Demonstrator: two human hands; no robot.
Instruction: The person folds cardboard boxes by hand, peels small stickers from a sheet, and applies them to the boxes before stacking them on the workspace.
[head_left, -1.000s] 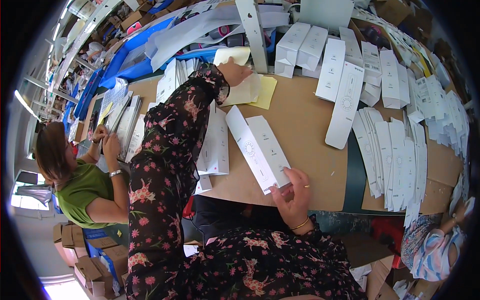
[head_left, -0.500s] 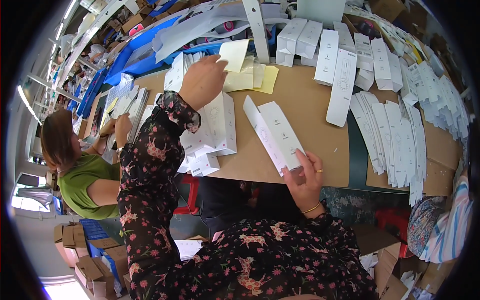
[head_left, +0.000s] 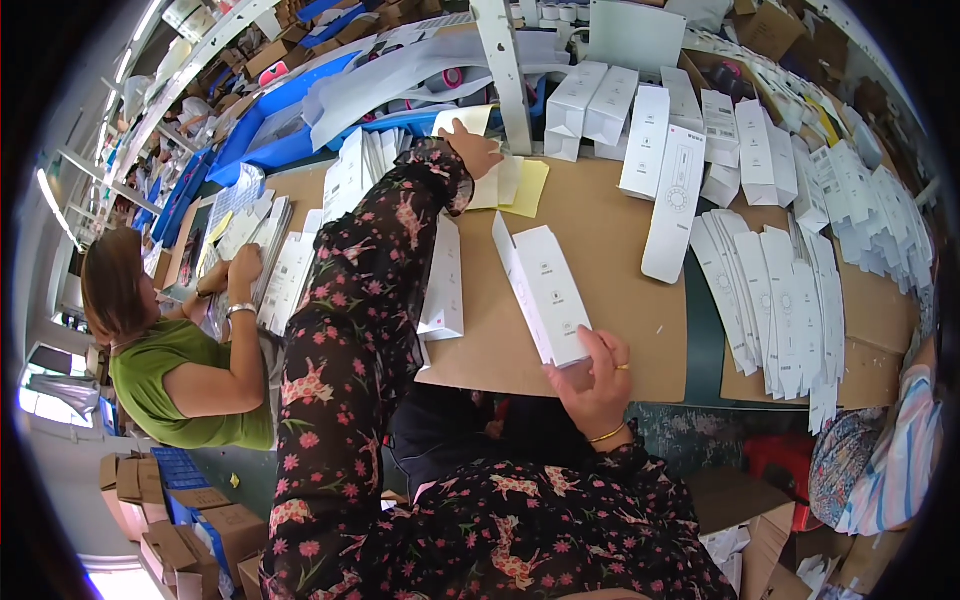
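Note:
My left hand [head_left: 472, 152] reaches far across the table over pale yellow sheets [head_left: 528, 188], fingers apart. Nothing shows in its grip, though its underside is hidden. My right hand [head_left: 597, 385] grips the near end of a long white box [head_left: 552, 290] between thumb and fingers. That box lies tilted on the cardboard-covered table [head_left: 630, 300], a long flap raised along its left side. Left of it, more white boxes [head_left: 442, 285] stand partly covered by my left sleeve. Behind that sleeve a bundle of flat white cartons [head_left: 350, 180] leans.
White boxes [head_left: 655, 150] stand at the back right, and one leans forward. Fanned flat cartons [head_left: 775, 300] lie further right. Blue trays [head_left: 270, 130] and a white metal post [head_left: 500, 75] line the far edge. A person in green [head_left: 190, 370] works at the left.
My left hand has moved forward and right over the pale sheets, its sleeve now covering much of the left boxes. My right hand keeps hold of the box.

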